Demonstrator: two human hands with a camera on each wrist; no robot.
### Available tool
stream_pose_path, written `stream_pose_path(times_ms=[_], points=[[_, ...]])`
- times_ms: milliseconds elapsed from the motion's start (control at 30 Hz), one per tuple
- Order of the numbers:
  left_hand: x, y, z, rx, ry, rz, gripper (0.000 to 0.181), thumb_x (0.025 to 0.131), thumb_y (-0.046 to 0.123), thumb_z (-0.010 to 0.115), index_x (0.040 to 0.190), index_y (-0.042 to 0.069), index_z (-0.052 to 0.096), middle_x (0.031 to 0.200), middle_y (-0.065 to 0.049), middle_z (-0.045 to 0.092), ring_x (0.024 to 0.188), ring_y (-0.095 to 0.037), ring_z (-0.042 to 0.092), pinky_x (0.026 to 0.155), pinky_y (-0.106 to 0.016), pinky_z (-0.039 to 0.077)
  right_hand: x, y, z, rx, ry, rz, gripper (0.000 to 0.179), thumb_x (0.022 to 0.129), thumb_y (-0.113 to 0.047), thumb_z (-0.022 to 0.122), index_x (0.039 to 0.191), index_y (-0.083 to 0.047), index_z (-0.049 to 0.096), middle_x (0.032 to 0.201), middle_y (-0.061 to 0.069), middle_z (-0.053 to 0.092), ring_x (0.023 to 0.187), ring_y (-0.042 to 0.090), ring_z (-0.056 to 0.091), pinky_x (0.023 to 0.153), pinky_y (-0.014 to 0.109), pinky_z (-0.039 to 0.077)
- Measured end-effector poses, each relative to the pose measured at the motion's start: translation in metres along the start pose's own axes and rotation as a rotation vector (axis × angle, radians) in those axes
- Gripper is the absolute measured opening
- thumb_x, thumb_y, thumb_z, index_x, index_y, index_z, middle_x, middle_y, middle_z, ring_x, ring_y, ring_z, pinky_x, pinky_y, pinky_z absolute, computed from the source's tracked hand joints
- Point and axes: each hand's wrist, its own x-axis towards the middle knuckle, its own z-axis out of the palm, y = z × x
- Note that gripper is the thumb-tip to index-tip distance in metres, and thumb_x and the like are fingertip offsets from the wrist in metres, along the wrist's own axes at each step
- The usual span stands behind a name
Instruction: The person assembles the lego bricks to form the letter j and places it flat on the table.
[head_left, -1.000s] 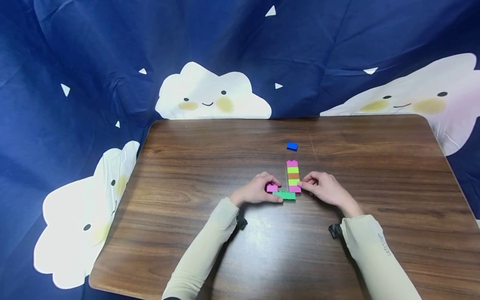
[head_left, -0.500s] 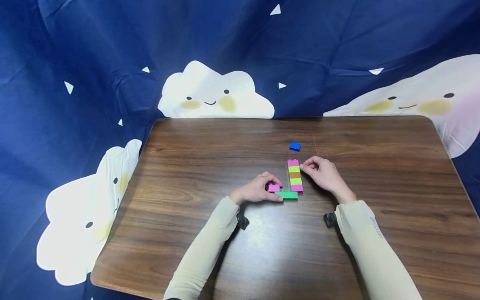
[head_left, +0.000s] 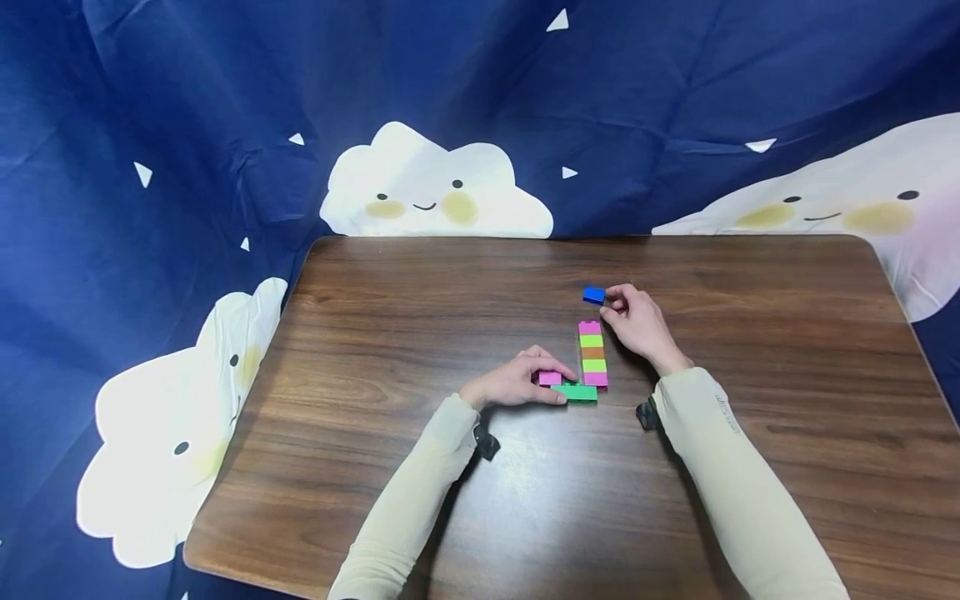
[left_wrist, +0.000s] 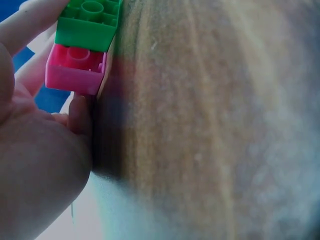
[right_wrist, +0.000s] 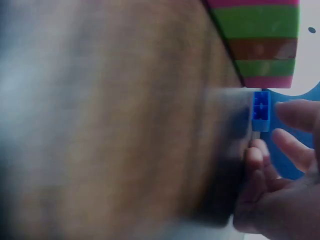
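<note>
My left hand (head_left: 522, 378) straddles a green brick (head_left: 579, 393) and the pink brick (head_left: 550, 378) beside it, thumb along the green one's near side and fingers on the far side. In the left wrist view the green brick (left_wrist: 86, 30) and pink brick (left_wrist: 77, 70) sit end to end between the fingers. My right hand (head_left: 637, 321) reaches to a small blue brick (head_left: 593, 295), thumb and forefinger spread at its right end. The right wrist view has the blue brick (right_wrist: 261, 111) just off the fingertips.
A row of joined bricks (head_left: 592, 353), pink, lime and orange, stretches away from the green brick, between my two hands. They lie on a brown wooden table (head_left: 390, 333). A blue curtain with white clouds (head_left: 438, 187) hangs behind the table's far edge.
My right hand has left the side of the striped row and moved forward to the blue brick. The left hand stays in place, its forefinger now stretched further right behind the green brick.
</note>
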Motion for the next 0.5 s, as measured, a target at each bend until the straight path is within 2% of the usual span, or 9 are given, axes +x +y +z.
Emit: stream_pose_path(times_ms=[100,267,400,500], points=[[0.000,-0.001,0.000,0.006,-0.003,-0.007,0.042,0.084,0.035,0.073,0.125,0.031,0.064,0.122,0.004,0.052,0.111,-0.009,0.041,0.096,-0.028,0.034,0.005,-0.001,-0.002,-0.020,-0.058,0.016,0.040,0.096,-0.017,0.053,0.131,0.000,0.048,0.102,0.018,0.055,0.104,0.034,0.045,0.092,0.047,0.035],[0.000,0.000,0.000,-0.008,0.003,-0.039,0.050,0.083,0.034,0.075,0.130,0.027,0.058,0.126,0.002,0.050,0.112,-0.011,0.042,0.097,-0.028,0.035,0.012,-0.005,-0.005,-0.065,-0.137,0.057,0.040,0.099,-0.022,0.048,0.134,-0.003,0.044,0.096,0.016,0.050,0.101,0.033,0.043,0.087,0.045,0.035],[-0.001,0.001,0.000,-0.029,0.004,-0.051,0.049,0.082,0.031,0.076,0.127,0.022,0.058,0.126,0.000,0.050,0.113,-0.013,0.041,0.097,-0.028,0.035,0.017,-0.006,-0.005,-0.088,-0.155,0.063,0.039,0.100,-0.021,0.045,0.134,-0.002,0.043,0.096,0.018,0.051,0.098,0.033,0.045,0.086,0.046,0.037],[-0.002,0.002,0.000,-0.046,0.005,-0.057,0.047,0.082,0.029,0.076,0.125,0.020,0.059,0.125,-0.001,0.050,0.114,-0.014,0.040,0.097,-0.029,0.035,0.018,-0.009,-0.006,-0.089,-0.157,0.074,0.039,0.101,-0.020,0.043,0.135,-0.002,0.042,0.107,0.025,0.054,0.107,0.038,0.047,0.095,0.051,0.038]])
